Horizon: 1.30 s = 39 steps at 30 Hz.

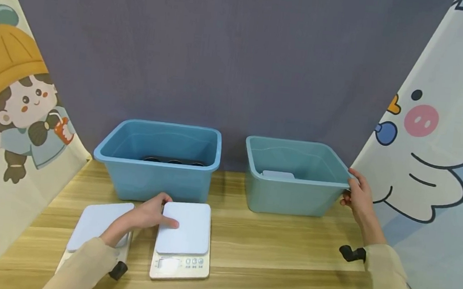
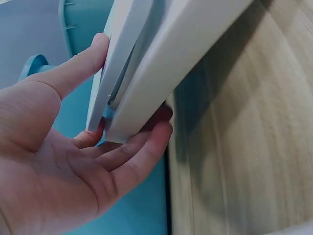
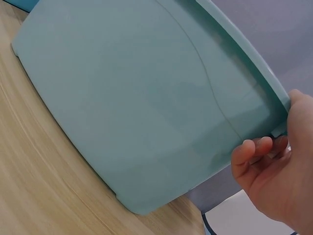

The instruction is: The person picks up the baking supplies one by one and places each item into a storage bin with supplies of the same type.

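Observation:
My left hand (image 1: 150, 213) grips a white digital kitchen scale (image 1: 185, 231) by its left side. The thumb lies on the weighing plate; in the left wrist view the other fingers curl beneath the base of the scale (image 2: 161, 68), whose shadow falls on the wood. Its display and buttons face the front. Over on the right, my right hand (image 1: 359, 198) holds the right rim of a grey-green plastic bin (image 1: 289, 197). The right wrist view has the thumb at the rim and the fingers curled below it, against the bin wall (image 3: 122, 98).
A second white scale (image 1: 95, 227) lies at the left, partly behind my left forearm. Behind the scales stands a blue bin (image 1: 161, 180) with dark round-topped things (image 1: 174, 161) inside. Part of a white flat object (image 1: 278, 174) shows in the green bin. A grey curtain (image 1: 239, 61) hangs behind.

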Motion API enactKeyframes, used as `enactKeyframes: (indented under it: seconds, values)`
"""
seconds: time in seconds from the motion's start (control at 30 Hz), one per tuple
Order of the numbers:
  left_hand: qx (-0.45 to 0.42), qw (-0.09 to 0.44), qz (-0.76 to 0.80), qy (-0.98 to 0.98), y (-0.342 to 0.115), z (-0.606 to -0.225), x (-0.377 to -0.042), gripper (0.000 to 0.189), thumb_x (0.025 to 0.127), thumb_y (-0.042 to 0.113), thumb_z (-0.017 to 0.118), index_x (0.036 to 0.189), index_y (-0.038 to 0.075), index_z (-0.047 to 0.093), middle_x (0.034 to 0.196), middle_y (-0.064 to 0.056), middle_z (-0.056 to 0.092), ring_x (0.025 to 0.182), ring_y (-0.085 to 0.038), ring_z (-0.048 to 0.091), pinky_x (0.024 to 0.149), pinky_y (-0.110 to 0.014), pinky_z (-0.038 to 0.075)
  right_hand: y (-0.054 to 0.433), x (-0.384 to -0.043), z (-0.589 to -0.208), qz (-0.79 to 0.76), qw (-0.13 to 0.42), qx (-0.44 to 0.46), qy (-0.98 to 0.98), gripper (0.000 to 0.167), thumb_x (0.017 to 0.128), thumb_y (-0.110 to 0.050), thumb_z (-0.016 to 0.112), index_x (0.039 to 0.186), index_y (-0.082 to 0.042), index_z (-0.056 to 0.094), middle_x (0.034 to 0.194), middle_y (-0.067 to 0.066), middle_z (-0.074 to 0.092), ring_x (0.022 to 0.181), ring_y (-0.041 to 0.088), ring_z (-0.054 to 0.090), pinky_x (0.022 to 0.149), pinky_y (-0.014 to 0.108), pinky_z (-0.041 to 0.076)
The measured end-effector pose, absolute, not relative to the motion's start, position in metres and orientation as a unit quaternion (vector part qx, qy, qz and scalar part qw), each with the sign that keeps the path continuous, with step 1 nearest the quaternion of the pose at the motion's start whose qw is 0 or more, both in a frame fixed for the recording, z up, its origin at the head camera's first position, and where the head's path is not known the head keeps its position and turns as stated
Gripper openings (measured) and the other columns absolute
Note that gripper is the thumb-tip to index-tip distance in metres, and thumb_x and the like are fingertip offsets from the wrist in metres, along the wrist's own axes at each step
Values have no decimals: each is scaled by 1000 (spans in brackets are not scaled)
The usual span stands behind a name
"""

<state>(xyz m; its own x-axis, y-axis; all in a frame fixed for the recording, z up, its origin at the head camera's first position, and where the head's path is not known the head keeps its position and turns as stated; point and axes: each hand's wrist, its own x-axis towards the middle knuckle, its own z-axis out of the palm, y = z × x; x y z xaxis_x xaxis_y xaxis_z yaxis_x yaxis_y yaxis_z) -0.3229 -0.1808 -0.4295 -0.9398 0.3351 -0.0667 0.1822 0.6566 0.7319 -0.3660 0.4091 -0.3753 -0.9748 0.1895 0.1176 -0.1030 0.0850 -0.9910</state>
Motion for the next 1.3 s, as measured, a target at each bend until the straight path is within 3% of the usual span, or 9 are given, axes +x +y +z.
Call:
enactKeyframes:
  seconds: [0.2,0.43,0.7,0.97,1.3]
  values:
    - [140,96,417,893,-177,-423,-323,73,74,33,89,121,-1,44,104,-14,53,75,-19,51,65,-32,46,417,-374,-386,674,117,-30,-728,54,105,-28,41,157,-23,27,77,0,44,53,10,40,49,29,47]
    - [156,47,402,901,-171,-412,-318,67,70,35,90,115,4,51,105,-9,56,89,-20,49,77,-31,41,413,-371,-381,684,115,-30,-720,54,105,-25,41,157,-21,27,72,0,44,52,12,40,48,29,47]
    - [201,36,435,877,-168,-403,-315,60,70,31,91,108,9,49,81,-5,44,64,-15,41,59,-27,36,404,-362,-372,693,120,-31,-711,55,103,-22,42,156,-19,28,73,2,44,51,12,41,47,28,48]
    - [193,37,493,848,-155,-398,-313,59,70,27,91,108,13,49,99,-8,56,69,-16,55,61,-26,44,403,-362,-373,692,124,-29,-711,54,103,-22,42,156,-18,29,76,2,45,51,12,41,46,28,48]
    - [227,1,554,801,-123,-379,-312,52,79,16,85,108,9,44,107,-13,52,79,-23,63,67,-34,54,403,-363,-373,698,122,-32,-705,54,103,-21,42,156,-18,30,70,1,45,50,11,41,46,28,48]
